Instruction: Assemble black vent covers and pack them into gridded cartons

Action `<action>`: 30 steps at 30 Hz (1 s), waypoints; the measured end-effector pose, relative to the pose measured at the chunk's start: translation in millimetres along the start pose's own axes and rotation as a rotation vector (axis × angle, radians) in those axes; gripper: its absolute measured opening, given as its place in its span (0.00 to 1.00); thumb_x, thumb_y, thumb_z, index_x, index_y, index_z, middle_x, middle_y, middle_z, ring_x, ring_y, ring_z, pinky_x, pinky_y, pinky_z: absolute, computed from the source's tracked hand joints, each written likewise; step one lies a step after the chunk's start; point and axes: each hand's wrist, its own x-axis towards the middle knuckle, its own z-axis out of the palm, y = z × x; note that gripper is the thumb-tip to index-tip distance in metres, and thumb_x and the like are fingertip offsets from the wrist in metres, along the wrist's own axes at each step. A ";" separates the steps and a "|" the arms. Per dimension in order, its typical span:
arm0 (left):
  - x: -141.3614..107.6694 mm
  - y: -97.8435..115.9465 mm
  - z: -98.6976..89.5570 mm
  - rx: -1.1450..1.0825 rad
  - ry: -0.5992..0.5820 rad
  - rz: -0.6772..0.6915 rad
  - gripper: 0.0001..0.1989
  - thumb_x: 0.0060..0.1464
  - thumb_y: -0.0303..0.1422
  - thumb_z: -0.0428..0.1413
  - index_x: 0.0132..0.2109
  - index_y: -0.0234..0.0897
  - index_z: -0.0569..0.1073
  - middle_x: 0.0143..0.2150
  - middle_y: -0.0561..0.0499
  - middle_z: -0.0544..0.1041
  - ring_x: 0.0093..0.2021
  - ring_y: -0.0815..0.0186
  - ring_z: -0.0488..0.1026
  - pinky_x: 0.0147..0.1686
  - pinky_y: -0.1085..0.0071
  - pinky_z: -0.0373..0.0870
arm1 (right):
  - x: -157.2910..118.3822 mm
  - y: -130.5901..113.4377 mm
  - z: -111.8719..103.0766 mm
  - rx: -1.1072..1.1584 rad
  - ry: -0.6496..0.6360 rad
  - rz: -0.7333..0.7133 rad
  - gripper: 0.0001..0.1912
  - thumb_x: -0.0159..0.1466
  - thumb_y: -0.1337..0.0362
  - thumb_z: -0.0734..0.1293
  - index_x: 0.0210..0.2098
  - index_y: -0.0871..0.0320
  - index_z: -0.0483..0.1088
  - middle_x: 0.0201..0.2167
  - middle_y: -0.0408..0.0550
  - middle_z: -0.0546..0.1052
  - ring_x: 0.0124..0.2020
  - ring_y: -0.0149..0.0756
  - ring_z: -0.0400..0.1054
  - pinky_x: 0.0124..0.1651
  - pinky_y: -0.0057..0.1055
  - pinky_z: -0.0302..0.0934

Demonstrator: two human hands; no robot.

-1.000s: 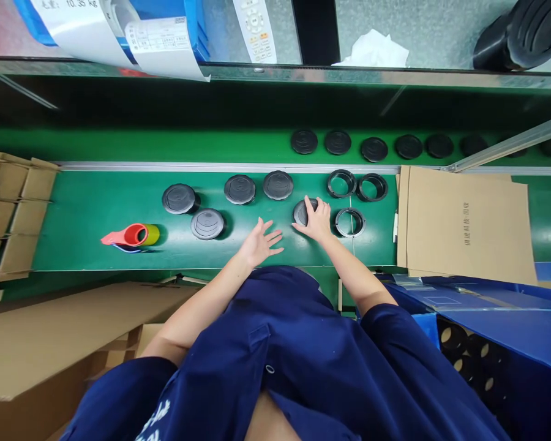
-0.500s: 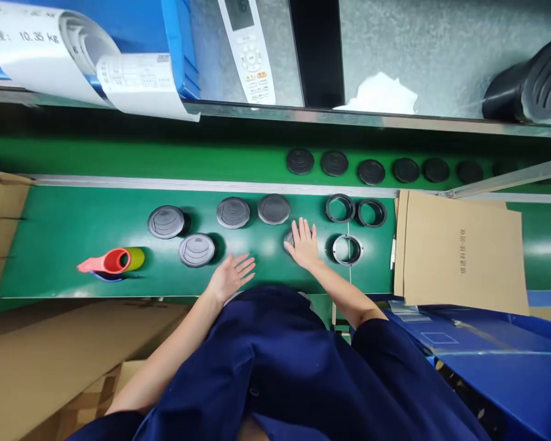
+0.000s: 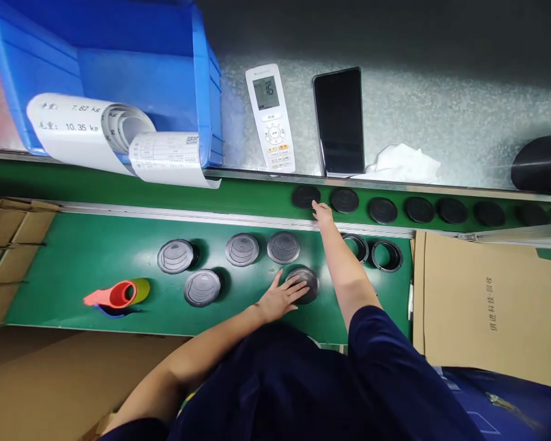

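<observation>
My left hand (image 3: 280,299) lies with fingers stretched over a dark grey round air vent (image 3: 308,289) near the bench's front edge. My right hand (image 3: 322,212) reaches to the back strip, its fingers closed at the right edge of a black round disc (image 3: 305,197). To the left of my left hand are several grey round vents, among them one at the front (image 3: 202,288) and one behind it (image 3: 283,247). My right forearm partly covers a black ring (image 3: 362,248); another black ring (image 3: 387,256) lies beside it.
Several black discs (image 3: 382,211) line the back strip below a metal shelf. On the shelf are a blue bin (image 3: 138,73), a label roll (image 3: 73,128), a remote control (image 3: 270,119) and a phone (image 3: 340,122). Flat cardboard (image 3: 491,263) sits right; a red-yellow tape dispenser (image 3: 122,294) left.
My right hand has left the front vent and moved back to the leftmost black disc. My left hand has moved right onto that front vent. The view has tilted up.
</observation>
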 end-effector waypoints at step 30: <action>-107.1 138.6 -88.3 -2.039 0.798 -0.323 0.29 0.68 0.53 0.47 0.56 0.32 0.76 0.50 0.38 0.82 0.56 0.49 0.78 0.60 0.50 0.72 | -324.5 28.6 -44.1 -0.439 -0.432 -1.054 0.32 0.75 0.45 0.49 0.49 0.51 0.80 0.60 0.53 0.68 0.64 0.48 0.55 0.70 0.51 0.52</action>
